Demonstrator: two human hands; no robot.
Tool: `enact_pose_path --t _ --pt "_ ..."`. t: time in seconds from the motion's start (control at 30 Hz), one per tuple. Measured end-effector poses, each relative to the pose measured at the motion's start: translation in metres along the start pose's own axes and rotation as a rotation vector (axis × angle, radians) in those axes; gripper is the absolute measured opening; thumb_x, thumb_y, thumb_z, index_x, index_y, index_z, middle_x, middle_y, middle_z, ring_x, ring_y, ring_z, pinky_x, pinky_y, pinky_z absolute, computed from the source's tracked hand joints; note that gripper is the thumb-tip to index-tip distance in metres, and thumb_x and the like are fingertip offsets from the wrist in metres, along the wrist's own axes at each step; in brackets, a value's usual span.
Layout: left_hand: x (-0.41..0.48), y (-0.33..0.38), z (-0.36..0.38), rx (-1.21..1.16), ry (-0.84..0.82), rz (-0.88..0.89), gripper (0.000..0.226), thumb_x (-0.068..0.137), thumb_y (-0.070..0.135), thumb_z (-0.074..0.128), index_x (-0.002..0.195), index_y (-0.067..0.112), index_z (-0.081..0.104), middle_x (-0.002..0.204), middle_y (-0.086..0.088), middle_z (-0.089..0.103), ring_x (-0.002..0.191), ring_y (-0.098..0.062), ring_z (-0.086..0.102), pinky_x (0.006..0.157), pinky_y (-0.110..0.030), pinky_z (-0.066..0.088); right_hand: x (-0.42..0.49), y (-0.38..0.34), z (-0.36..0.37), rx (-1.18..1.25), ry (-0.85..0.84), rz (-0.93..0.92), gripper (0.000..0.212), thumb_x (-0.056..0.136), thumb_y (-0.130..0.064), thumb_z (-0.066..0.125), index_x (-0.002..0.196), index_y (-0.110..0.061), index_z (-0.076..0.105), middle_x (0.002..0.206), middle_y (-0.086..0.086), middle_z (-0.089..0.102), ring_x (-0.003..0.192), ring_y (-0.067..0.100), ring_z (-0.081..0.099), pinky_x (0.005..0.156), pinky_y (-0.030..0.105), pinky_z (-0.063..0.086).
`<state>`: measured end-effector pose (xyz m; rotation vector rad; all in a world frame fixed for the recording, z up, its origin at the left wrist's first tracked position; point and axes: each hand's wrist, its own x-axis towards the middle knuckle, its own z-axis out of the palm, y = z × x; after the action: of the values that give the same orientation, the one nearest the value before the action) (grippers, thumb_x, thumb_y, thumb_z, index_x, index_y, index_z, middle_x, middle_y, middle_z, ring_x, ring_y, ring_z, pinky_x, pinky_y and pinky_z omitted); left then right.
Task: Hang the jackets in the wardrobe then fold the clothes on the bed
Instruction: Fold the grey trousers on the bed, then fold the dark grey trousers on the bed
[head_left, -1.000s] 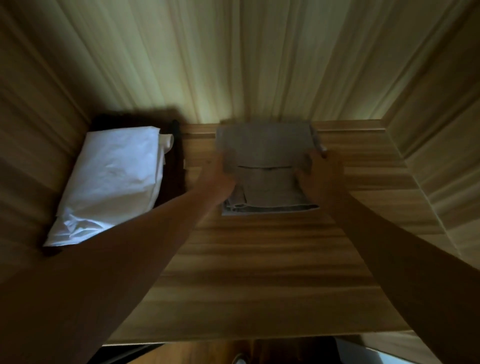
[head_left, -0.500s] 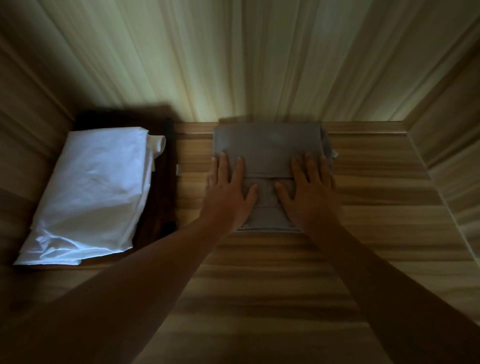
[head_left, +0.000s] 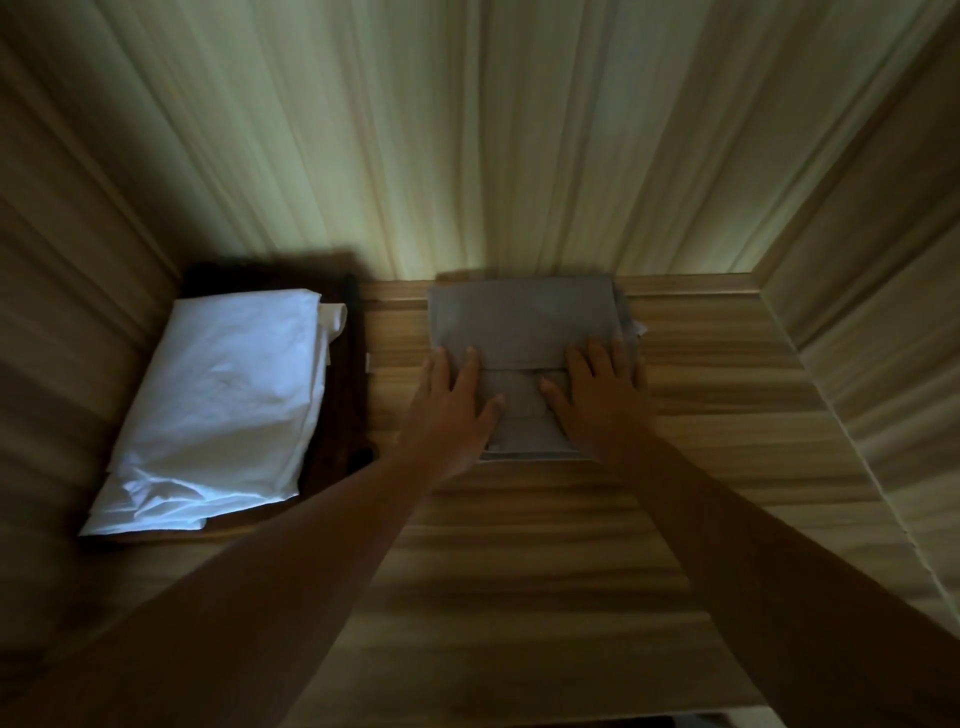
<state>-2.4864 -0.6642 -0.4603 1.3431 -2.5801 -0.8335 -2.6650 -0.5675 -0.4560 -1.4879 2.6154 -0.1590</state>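
Nearest to us, two bare forearms reach in over the wooden shelf (head_left: 519, 561), one from each side. Further in, we see the left hand (head_left: 447, 410) and the right hand (head_left: 605, 402) lying flat, palms down, on the near half of one grey folded garment (head_left: 519, 322). The fingers of both are straight and slightly spread, pressing on the cloth and curling round nothing, and the two thumbs point towards each other across the middle.

The garment sits at the middle of the shelf, with its far edge against the back panel (head_left: 467, 156) and its sides square to the shelf. We take its long axis to run from front to back, though the wide lens and dim light leave that unsure. One fold line crosses it from side to side, just beyond the fingertips. A small pale corner sticks out at its far right.

To the left, well apart from the garment, we count one white folded cloth (head_left: 223, 400). It lies on one dark item (head_left: 340, 415) and is angled from near left to far right.
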Motion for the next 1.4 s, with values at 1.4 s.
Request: enact_pose_path --t 1.4 --pt "-0.756 -0.274 -0.227 0.031 0.173 -0.805 0.055 0.098 0.049 0.054 0.145 0.023 0.050 0.147 -0.002 0.055 0.130 -0.021 0.055 0.105 -0.039 0.049 -0.505 -0.444 -0.077 -0.040 -0.524 -0.811 0.051 0.098 -0.055 0.056 0.142 -0.029 0.050 0.142 -0.001 0.059 0.124 0.021 0.059 0.104 0.037 0.048"
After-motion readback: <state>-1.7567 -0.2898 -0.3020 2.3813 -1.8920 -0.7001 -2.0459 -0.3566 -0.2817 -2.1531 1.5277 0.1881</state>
